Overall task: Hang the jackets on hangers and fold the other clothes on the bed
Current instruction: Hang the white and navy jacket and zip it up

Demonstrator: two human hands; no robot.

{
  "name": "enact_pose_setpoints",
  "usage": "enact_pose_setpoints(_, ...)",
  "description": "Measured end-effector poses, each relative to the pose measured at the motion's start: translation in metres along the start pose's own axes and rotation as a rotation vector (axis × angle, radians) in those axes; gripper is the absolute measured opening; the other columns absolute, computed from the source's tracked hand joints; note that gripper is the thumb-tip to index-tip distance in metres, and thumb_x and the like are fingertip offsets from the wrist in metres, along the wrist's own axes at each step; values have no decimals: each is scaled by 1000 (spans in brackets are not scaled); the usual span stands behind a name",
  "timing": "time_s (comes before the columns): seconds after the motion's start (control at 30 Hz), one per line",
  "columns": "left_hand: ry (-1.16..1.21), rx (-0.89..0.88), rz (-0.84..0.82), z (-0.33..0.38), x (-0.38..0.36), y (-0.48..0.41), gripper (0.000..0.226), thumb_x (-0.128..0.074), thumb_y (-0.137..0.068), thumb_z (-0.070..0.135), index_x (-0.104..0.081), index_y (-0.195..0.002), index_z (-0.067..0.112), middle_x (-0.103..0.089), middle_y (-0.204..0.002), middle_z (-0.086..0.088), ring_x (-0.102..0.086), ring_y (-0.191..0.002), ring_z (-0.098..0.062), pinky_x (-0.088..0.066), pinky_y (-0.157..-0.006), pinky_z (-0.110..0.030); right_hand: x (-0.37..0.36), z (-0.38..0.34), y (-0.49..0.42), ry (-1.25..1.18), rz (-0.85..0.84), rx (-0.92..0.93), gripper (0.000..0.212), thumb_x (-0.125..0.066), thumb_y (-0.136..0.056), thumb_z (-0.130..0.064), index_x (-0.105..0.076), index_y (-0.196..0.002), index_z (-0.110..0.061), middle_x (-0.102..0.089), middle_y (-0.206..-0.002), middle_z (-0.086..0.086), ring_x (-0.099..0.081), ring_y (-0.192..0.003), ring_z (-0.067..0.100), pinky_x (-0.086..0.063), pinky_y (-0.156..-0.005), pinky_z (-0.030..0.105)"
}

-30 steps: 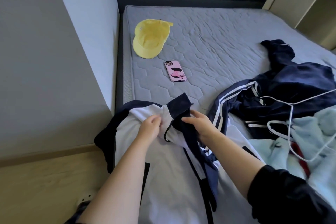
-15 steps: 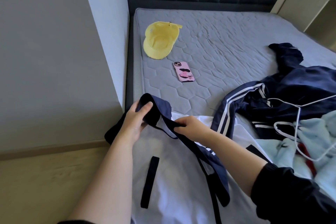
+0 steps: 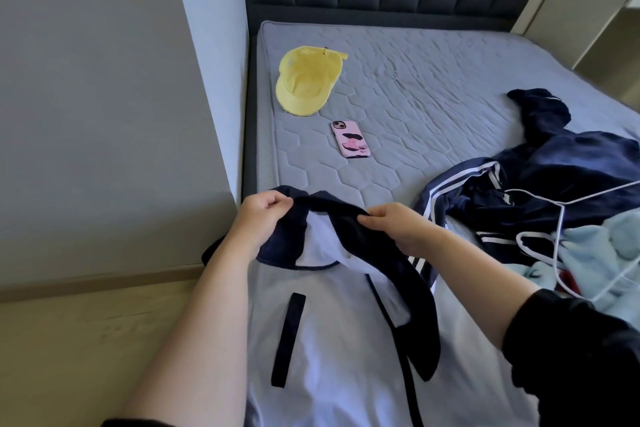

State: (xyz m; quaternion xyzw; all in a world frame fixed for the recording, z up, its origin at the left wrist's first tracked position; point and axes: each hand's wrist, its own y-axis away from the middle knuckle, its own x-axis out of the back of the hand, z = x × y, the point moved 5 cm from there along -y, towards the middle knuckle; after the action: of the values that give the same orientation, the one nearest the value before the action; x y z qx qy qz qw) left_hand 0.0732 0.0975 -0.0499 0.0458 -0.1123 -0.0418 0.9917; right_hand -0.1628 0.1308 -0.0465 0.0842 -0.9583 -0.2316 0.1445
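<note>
A: Where's the jacket?
B: Near edge of the bed (image 3: pixel 433 80). The white zip jacket (image 3: pixel 332 340) lies lengthwise, collar (image 3: pixel 332 215) far.
A: Hanger?
B: The wire hanger (image 3: pixel 558 232) is to the right, nearer the right hand (image 3: pixel 398 225).
A: Grip?
B: Left hand (image 3: pixel 263 222) and right both pinch the collar.

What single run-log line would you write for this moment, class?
white jacket: front up on bed | left grip: holds navy collar | right grip: pinches collar | hanger: untouched
</note>
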Motion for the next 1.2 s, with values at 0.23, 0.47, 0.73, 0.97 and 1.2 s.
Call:
enact_pose_setpoints(0.23,513,477,-220,-17,-4,14,22,-51,-97,17,-68,-83,13,-71,-72,-7,-68,-59,-18,-55,-54,-25,12,-10,9,-268,-152,-78,26,-49,-99,-15,-61,-77,-8,-65,-63,3,-63,-54,14,-52,-52,21)
enact_pose_setpoints(0.47,-246,139,4,-6,-2,18,14,-59,-91,10,-67,-81,16,-69,-82,1,-60,-75,-11,-44,-70,-20,2,-18,15,-138,-178,-175,28,-50,-98,-22,-64,-85,-1,-68,-64,9,-64,-51,17,-51,-47,23)
enact_pose_setpoints(0.73,-139,23,-371,18,-45,29,11,-63,-91,26,-72,-84,27,-69,-72,10,-61,-69,-5,-45,-72,-21,-14,-30,17,-56,-193,-22,26,-52,-99,-23,-64,-83,-6,-62,-64,5,-57,-50,13,-47,-49,22)
enact_pose_setpoints(0.97,323,218,-227,5,-44,30,23,-54,-97,15,-65,-78,10,-61,-65,-7,-56,-58,-18,-46,-53,-24,17,-25,37,412,368,212,23,-58,-92,-39,-63,-103,-20,-63,-86,-6,-58,-77,8,-42,-66,20)
enact_pose_setpoints(1.2,458,293,-77,-2,-39,30,20,-52,-97,14,-62,-81,10,-61,-60,-4,-55,-50,-16,-46,-47,-24,25,31,76,563,544,42,33,-64,-80,-48,-55,-87,-16,-58,-77,-9,-56,-72,11,-39,-57,24)
